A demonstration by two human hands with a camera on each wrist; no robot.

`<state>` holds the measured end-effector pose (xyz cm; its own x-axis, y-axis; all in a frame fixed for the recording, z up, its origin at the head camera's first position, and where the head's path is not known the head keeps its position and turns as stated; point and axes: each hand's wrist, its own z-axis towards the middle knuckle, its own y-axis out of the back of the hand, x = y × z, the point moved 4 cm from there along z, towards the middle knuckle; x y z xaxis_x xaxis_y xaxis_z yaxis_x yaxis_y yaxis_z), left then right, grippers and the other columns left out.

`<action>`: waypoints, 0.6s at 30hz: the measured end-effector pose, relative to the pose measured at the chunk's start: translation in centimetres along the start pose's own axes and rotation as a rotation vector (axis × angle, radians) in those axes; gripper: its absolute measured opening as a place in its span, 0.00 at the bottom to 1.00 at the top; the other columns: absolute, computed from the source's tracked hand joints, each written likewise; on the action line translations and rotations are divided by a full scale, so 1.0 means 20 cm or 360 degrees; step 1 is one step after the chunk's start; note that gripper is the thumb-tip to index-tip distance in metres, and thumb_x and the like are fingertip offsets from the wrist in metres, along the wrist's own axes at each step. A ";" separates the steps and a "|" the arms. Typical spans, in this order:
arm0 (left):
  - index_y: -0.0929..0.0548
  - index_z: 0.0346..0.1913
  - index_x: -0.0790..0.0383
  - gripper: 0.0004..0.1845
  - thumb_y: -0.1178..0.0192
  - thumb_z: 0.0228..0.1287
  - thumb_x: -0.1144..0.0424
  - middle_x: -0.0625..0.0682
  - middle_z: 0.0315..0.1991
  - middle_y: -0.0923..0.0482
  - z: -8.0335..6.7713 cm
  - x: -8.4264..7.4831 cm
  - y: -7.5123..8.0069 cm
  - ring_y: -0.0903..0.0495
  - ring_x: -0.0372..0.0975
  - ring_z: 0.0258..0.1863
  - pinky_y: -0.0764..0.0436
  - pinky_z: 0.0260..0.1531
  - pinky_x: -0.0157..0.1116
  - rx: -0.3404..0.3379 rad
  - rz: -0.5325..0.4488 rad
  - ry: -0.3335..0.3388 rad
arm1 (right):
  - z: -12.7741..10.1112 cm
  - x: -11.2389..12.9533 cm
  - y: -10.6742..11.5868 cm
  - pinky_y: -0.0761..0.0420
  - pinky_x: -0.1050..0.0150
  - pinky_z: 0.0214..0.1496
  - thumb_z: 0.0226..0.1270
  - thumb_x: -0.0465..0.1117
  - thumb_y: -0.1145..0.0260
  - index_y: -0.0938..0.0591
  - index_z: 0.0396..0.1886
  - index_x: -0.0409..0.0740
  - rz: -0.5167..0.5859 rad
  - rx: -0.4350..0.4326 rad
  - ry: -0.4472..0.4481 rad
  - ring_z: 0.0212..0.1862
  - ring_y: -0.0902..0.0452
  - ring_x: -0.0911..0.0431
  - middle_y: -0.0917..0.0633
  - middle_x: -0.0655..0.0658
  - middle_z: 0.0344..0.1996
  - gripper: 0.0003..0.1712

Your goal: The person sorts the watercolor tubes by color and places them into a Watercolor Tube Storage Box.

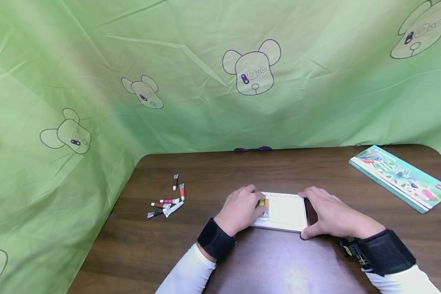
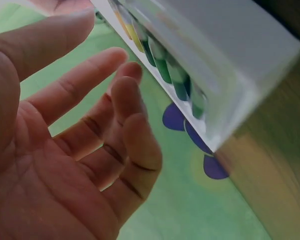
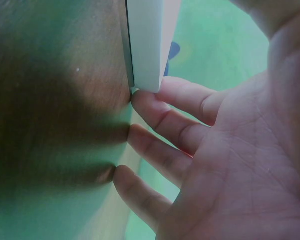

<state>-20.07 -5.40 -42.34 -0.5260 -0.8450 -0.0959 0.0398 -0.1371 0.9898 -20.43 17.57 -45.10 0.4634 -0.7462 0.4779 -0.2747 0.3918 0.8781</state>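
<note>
A white tray [image 1: 287, 212] of paint tubes lies on the table in front of me, its right part bare in the head view. Golden-capped tubes [image 1: 263, 203] show at its left end, partly hidden by my left hand [image 1: 241, 209]. In the left wrist view that hand's fingers [image 2: 135, 145] bend loosely beside the tray, with yellow and green tubes [image 2: 162, 65] inside it. My right hand [image 1: 332, 214] holds the tray's right end, thumb at the near corner and fingers at the far one. Its fingertips [image 3: 145, 102] meet the tray corner in the right wrist view.
Several loose paint tubes [image 1: 170, 201] lie in a small cluster at the left of the brown table [image 1: 213, 171]. A flat teal illustrated box [image 1: 402, 177] lies at the back right. A green printed cloth [image 1: 194, 102] hangs behind the table and along its left side.
</note>
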 end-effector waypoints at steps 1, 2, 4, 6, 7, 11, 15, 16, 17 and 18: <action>0.08 0.51 0.49 0.11 0.32 0.71 0.53 0.46 0.44 0.14 0.00 0.01 0.00 0.15 0.38 0.40 0.16 0.42 0.34 -0.0009 -0.0008 0.0000 | 0.00 0.00 0.00 0.25 0.33 0.61 0.36 0.67 0.13 0.26 0.66 0.35 -0.0001 -0.0001 0.0001 0.64 0.25 0.38 0.20 0.36 0.60 0.62; 0.08 0.52 0.50 0.12 0.33 0.72 0.53 0.46 0.45 0.14 -0.01 0.02 0.01 0.15 0.38 0.41 0.16 0.43 0.34 -0.0014 -0.0016 0.0001 | 0.00 0.00 0.00 0.25 0.33 0.61 0.36 0.67 0.13 0.26 0.66 0.35 0.0000 -0.0001 0.0000 0.64 0.25 0.38 0.20 0.36 0.60 0.62; 0.09 0.54 0.52 0.13 0.34 0.73 0.54 0.46 0.47 0.13 -0.01 0.04 0.01 0.14 0.39 0.44 0.15 0.45 0.35 -0.0023 -0.0036 0.0003 | 0.00 0.00 0.00 0.25 0.33 0.61 0.36 0.67 0.13 0.26 0.66 0.35 0.0001 0.0001 -0.0002 0.64 0.25 0.38 0.20 0.36 0.60 0.62; 0.09 0.54 0.53 0.13 0.35 0.74 0.54 0.47 0.48 0.13 -0.02 0.06 0.02 0.13 0.39 0.45 0.15 0.47 0.36 -0.0035 -0.0061 0.0010 | 0.00 0.00 0.00 0.25 0.33 0.61 0.36 0.67 0.13 0.26 0.66 0.35 0.0002 0.0004 -0.0006 0.64 0.25 0.38 0.20 0.36 0.60 0.62; 0.09 0.54 0.53 0.13 0.35 0.74 0.54 0.47 0.48 0.13 -0.03 0.08 0.02 0.13 0.39 0.46 0.15 0.47 0.36 -0.0043 -0.0070 0.0015 | 0.00 0.00 0.00 0.25 0.33 0.61 0.36 0.67 0.13 0.26 0.66 0.34 0.0002 0.0005 -0.0008 0.64 0.25 0.38 0.20 0.36 0.60 0.62; 0.09 0.52 0.54 0.12 0.34 0.74 0.54 0.48 0.48 0.13 -0.06 0.15 0.03 0.13 0.39 0.46 0.14 0.48 0.38 -0.0067 -0.0121 0.0059 | 0.00 0.00 0.00 0.25 0.33 0.62 0.36 0.67 0.13 0.26 0.66 0.34 -0.0004 0.0008 -0.0012 0.64 0.26 0.37 0.20 0.35 0.60 0.62; 0.09 0.51 0.56 0.11 0.33 0.73 0.56 0.49 0.47 0.13 -0.11 0.24 0.04 0.13 0.40 0.45 0.14 0.47 0.40 -0.0104 -0.0185 0.0128 | 0.00 0.00 0.00 0.26 0.32 0.62 0.36 0.67 0.13 0.26 0.66 0.34 -0.0002 0.0007 -0.0013 0.64 0.26 0.37 0.21 0.34 0.61 0.62; 0.09 0.51 0.56 0.11 0.33 0.73 0.56 0.49 0.46 0.13 -0.12 0.27 0.04 0.13 0.40 0.44 0.14 0.46 0.40 -0.0118 -0.0201 0.0147 | 0.00 0.00 0.00 0.25 0.32 0.61 0.36 0.67 0.13 0.26 0.66 0.34 -0.0001 0.0007 -0.0012 0.64 0.26 0.37 0.21 0.34 0.61 0.62; 0.09 0.50 0.56 0.10 0.33 0.72 0.57 0.49 0.46 0.13 -0.13 0.30 0.05 0.13 0.40 0.44 0.14 0.47 0.41 -0.0135 -0.0216 0.0168 | 0.00 0.00 0.00 0.25 0.33 0.61 0.36 0.67 0.13 0.26 0.66 0.35 -0.0001 0.0006 -0.0011 0.64 0.26 0.37 0.20 0.35 0.60 0.62; 0.09 0.50 0.56 0.10 0.33 0.72 0.57 0.49 0.46 0.13 -0.15 0.33 0.05 0.13 0.41 0.44 0.13 0.47 0.41 -0.0148 -0.0228 0.0190 | 0.00 0.00 0.00 0.25 0.33 0.61 0.36 0.67 0.13 0.26 0.66 0.35 -0.0002 0.0005 -0.0010 0.64 0.25 0.37 0.20 0.35 0.60 0.62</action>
<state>-21.06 -12.69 -42.29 -0.4275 -0.8681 -0.2522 0.0530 -0.3026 0.9516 -20.48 17.53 -45.17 0.4582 -0.7501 0.4769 -0.2770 0.3893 0.8785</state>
